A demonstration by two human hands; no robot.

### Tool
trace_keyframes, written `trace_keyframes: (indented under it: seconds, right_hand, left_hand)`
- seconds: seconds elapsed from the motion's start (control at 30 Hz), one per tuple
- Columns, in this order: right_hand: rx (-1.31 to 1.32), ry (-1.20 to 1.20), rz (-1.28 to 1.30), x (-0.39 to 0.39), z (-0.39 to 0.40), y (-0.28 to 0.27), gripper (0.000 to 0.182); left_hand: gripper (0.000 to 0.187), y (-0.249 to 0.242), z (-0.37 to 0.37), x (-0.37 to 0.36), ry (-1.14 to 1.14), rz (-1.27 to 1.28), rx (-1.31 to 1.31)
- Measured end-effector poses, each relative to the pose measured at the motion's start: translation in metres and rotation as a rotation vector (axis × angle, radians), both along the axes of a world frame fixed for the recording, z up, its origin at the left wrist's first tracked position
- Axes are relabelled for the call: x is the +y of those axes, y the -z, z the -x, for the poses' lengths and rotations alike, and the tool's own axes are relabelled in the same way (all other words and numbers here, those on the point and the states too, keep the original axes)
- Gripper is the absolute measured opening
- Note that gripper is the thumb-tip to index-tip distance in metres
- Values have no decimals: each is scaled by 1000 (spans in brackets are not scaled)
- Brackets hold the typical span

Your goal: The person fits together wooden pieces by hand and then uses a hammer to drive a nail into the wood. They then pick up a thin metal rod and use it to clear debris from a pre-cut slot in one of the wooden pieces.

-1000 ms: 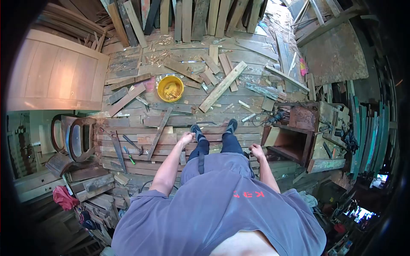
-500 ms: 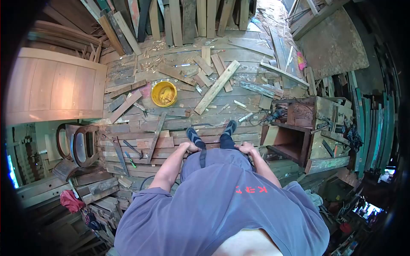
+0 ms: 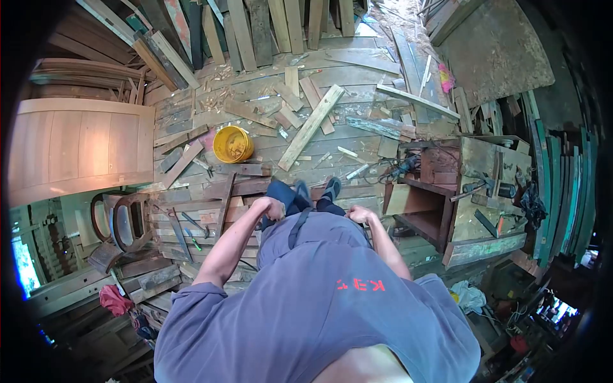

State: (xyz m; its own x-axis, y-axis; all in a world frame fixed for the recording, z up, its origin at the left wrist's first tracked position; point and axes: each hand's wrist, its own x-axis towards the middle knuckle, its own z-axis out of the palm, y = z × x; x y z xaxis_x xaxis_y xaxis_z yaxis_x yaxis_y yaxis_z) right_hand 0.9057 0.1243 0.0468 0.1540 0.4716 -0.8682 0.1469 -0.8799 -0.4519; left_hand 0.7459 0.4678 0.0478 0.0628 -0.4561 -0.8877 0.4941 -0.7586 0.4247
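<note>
My left hand (image 3: 272,208) is closed, its fingers curled in against the dark blue trousers (image 3: 280,191) by my left leg. What it grips, if anything, is hidden. Beside the hem of the grey shirt (image 3: 319,281), my right hand (image 3: 361,214) is closed as well, near my right thigh, and its contents cannot be made out. A dark strap (image 3: 297,228) hangs down the front between the hands. Both shoes, a left shoe (image 3: 302,191) and a right shoe (image 3: 331,188), stand on the plank floor ahead.
A yellow bucket (image 3: 232,144) stands ahead among scattered boards, including a long pale board (image 3: 311,127). At left are a wooden panel (image 3: 83,143), a handsaw (image 3: 180,233) and a green-handled tool (image 3: 193,239). A wooden cabinet (image 3: 426,214) is at right.
My left leg has come forward with the knee bent, and my left hand has risen and moved left. My right hand has shifted slightly up. The whole view has moved a little.
</note>
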Motion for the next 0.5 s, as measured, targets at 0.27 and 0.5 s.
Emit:
trace_keyframes:
  seconds: [0.27,0.5]
  right_hand:
    - [-97,21,-141,-5,-17,6,26]
    - [-164,34,-219,17,-50,23,23]
  left_hand:
    - [35,42,-35,1,234,-48,-207]
    - [22,127,-119,-1,310,50,-23]
